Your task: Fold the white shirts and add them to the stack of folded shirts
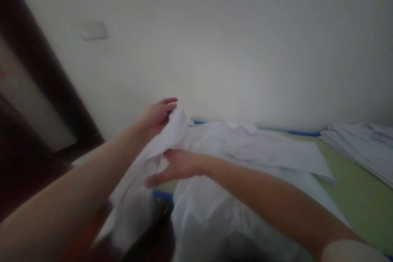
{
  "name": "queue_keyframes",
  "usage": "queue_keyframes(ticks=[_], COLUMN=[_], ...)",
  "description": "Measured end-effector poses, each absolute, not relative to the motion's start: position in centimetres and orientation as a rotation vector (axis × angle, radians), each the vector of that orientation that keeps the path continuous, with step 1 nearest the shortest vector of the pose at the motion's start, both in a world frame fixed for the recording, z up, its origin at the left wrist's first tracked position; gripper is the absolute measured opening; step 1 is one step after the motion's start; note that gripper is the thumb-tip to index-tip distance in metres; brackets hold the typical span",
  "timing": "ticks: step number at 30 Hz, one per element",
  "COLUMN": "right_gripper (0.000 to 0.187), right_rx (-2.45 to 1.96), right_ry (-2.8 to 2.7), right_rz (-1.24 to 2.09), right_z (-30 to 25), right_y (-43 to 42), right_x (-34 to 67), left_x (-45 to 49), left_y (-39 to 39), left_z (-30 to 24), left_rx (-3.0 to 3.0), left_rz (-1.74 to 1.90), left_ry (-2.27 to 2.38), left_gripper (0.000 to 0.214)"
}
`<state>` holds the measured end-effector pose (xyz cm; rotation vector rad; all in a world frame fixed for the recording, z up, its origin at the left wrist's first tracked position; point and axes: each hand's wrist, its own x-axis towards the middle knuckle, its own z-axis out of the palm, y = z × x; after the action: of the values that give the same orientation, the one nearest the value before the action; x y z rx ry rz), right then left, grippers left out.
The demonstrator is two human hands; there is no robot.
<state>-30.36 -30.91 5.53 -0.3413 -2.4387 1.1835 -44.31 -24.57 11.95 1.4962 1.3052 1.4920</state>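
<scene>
Found the white garment spread flat across the green table, with the near end hanging over the front edge and cut off at the bottom of the view. Held a bunched fold at the garment's left end clamped in the left hand, lifted above the table's corner. Had the right hand just beneath, fingers stretched leftward against the drooping cloth; could not tell whether gripping, with the palm turned away. Noted a stack of folded white cloth well apart at the right, cropped by the frame. Made out only blurred shapes for the wall switch and the dark door frame at left; could not read the garment's finer details through the softness.
</scene>
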Motion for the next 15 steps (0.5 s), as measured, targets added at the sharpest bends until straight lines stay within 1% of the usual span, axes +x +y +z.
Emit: queue_keyframes(ticks=[1,5,7,10,12,15], right_gripper=[0.062,0.036,0.029,0.021,0.021,0.028], right_rx=[-0.322,-0.375,-0.363,-0.35,-0.378,-0.427], right_ry=[-2.26,-1.535,-1.328,-1.125,-1.022,-0.972], right_rz=[1.243,1.466,1.595,1.773,1.8,1.816], right_z=[5.1,4.4,5.1,6.7,7.6,7.7], right_y=[-31.0,-29.5,-28.3,-26.5,-25.5,-24.4], right_x=[-31.0,-31.0,-28.9,-23.8,-20.0,-14.7], left_x=[-43.4,-41.3,-41.2,-41.4,-41.0,-39.2], left_y=[-24.3,-23.7,-23.0,-21.4,-20.1,-18.6], left_z=[12.0,11.8,11.7,11.1,10.3,8.6], left_rx=[1.466,1.542,1.72,2.099,2.352,2.608], left_rz=[1.479,1.335,1.252,1.185,1.132,0.988], left_ry=[1.216,0.98,0.972,1.112,1.278,1.425], left_gripper=[0.042,0.046,0.053,0.062,0.056,0.031])
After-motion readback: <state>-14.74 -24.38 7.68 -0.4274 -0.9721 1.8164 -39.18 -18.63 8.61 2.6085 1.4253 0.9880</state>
